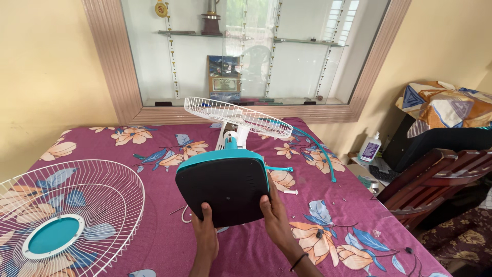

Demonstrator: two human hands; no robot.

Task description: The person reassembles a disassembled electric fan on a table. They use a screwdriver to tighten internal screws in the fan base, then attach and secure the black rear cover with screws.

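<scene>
Both hands up from six o'clock: left hand (pixel 206 229) and right hand (pixel 275 215) clamp the lower edge of the fan base (pixel 223 187), thumbs pressed on its dark underside, remaining fingers hidden behind. The base tilts at centre, rear grille (pixel 230 116) at twelve. Front grille (pixel 61 215) lies at eight on the floral bedsheet (pixel 328 215); wooden chair (pixel 435 179) at three.

Both hands, L (pixel 205 233) & R (pixel 275 215), grip fan base (pixel 223 190), underside up, over floral counter (pixel 333 225). Rear grille (pixel 230 117) tipped flat behind base; front grille (pixel 66 215) lies at left.
</scene>
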